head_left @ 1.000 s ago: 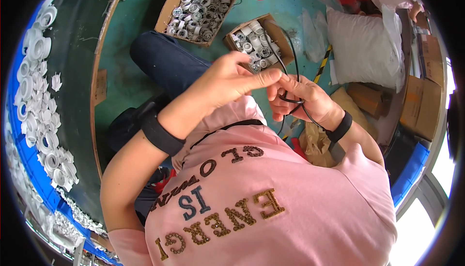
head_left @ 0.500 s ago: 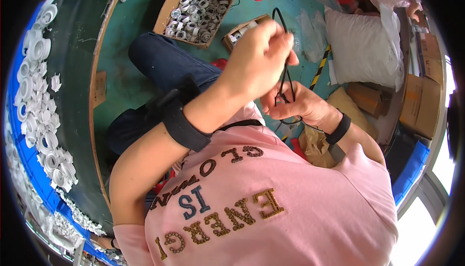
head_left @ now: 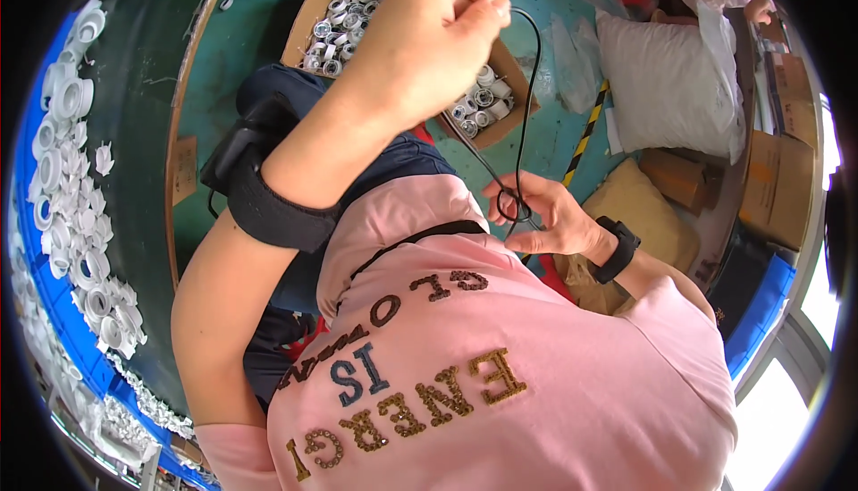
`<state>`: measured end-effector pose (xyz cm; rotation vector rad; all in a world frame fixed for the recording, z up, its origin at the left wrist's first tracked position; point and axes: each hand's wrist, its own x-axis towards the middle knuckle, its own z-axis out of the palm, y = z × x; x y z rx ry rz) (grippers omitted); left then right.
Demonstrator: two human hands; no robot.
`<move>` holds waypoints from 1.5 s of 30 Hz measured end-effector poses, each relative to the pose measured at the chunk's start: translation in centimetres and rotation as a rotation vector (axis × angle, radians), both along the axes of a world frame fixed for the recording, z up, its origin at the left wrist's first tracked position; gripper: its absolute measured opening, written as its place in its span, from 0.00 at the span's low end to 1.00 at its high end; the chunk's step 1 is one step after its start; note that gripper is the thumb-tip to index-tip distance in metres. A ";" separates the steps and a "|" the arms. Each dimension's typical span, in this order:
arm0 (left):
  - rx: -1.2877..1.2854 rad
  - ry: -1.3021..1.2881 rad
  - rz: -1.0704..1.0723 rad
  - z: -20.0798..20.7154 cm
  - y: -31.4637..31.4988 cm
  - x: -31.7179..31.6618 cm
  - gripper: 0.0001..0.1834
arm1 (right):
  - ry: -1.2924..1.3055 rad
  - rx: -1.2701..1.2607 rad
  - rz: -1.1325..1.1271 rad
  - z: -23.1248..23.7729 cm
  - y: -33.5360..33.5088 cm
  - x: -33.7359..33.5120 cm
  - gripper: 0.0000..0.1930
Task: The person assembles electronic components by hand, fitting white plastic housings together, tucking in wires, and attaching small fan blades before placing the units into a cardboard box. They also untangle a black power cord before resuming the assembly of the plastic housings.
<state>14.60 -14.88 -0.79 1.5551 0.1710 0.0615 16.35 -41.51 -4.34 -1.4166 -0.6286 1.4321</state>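
Note:
My left hand [head_left: 438,40] is raised over the boxes on the floor, its fingertips pinched on a black cable [head_left: 537,62]. From there the cable arcs down to a small crossed loop beside my right hand [head_left: 559,216]. The fingers and thumb of that hand are spread apart, with the loop lying against the fingers. A second stretch of cable slants from below my left hand to the same loop. Where the cable ends cannot be seen.
A cardboard box [head_left: 299,31] of white ring-shaped parts stands beyond my knee, and a smaller box [head_left: 511,125] of similar parts sits beside it. White sacks [head_left: 670,89] lie at right near cartons [head_left: 773,187]. At left, white plastic parts [head_left: 76,178] cover a workbench.
My left hand has moved up and left, drawing the cable out into a wider arc. My right hand's fingers have spread, and it has shifted slightly down.

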 end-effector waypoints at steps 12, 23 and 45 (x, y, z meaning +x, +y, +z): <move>0.171 -0.121 0.043 1.6 1.0 0.3 0.09 | -0.138 0.140 -0.005 1.0 1.4 -1.5 0.16; 0.483 -0.118 -0.010 2.4 1.0 0.6 0.09 | -0.919 0.171 0.213 -3.5 -2.1 -0.9 0.22; 0.979 -0.273 0.042 -5.8 0.6 -4.2 0.21 | -0.178 -0.500 0.745 5.0 4.8 9.6 0.11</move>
